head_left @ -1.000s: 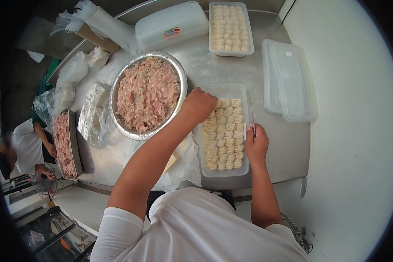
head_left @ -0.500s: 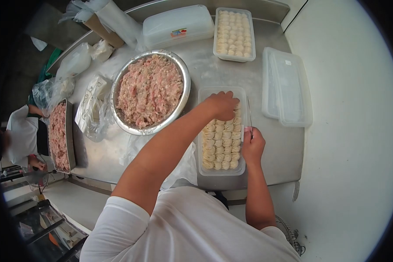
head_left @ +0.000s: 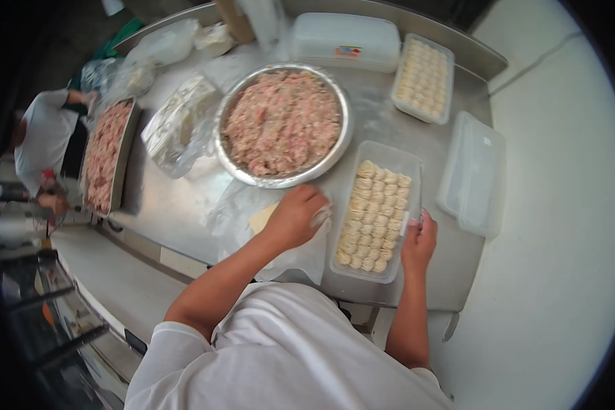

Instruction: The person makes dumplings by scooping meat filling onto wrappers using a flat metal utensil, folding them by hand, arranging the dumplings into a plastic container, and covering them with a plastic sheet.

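My left hand (head_left: 297, 215) is closed on the edge of a clear plastic bag (head_left: 297, 260) beside the container. A pale yellow stack of dough wrappers (head_left: 263, 217) shows partly from under that bag. My right hand (head_left: 419, 244) is closed around a thin metal tool, mostly hidden by the fingers, at the right side of a clear plastic container (head_left: 342, 256). Rows of pleated dumplings (head_left: 376, 219) fill much of this container; bare plastic shows at its far end. Just beyond my left hand stands a large metal bowl (head_left: 346, 137) of minced meat filling (head_left: 283, 123).
A second container of dumplings (head_left: 424, 78) stands at the back right. Clear lids (head_left: 475, 178) lie by the wall, and an upturned plastic box (head_left: 345, 41) is at the back. At left are wrapped packets (head_left: 178, 126), a meat tray (head_left: 109, 157) and another person (head_left: 44, 140).
My left hand has left the dumpling container and moved left and nearer to me, onto the plastic bag. My right hand stays by the container with the thin tool. The camera view has turned.
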### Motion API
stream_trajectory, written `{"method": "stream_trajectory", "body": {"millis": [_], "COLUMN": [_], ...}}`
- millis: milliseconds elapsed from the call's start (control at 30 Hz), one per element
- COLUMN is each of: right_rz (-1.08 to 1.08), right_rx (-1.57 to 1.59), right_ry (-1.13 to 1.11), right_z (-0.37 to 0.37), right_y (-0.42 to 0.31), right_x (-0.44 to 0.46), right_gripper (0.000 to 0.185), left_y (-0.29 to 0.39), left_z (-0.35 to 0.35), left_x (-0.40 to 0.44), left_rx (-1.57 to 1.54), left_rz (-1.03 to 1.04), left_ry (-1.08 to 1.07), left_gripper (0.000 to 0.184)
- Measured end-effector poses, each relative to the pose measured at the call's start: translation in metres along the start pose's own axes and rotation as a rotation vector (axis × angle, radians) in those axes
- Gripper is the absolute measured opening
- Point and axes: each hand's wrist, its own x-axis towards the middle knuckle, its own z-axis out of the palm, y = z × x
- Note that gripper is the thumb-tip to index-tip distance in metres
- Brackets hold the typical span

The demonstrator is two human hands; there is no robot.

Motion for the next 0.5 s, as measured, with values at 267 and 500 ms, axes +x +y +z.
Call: {"method": "stream_trajectory", "body": {"millis": [267, 500], "right_rz": [-0.666, -1.135], "right_rx": [-0.511, -0.864], "right_ry": [-0.392, -0.428], "right_z": [-0.008, 0.054], "right_y": [-0.148, -0.218], "right_x": [0.059, 0.093], "right_gripper": [0.025, 0.011], "left_y": [-0.027, -0.037], "left_z": [0.003, -0.005], "left_x": [-0.096, -0.096], "left_rx": [-0.004, -0.155], "left_rz": [-0.289, -0.333], "left_ry": [0.077, 0.072], "left_gripper": [0.038, 0.023]}}
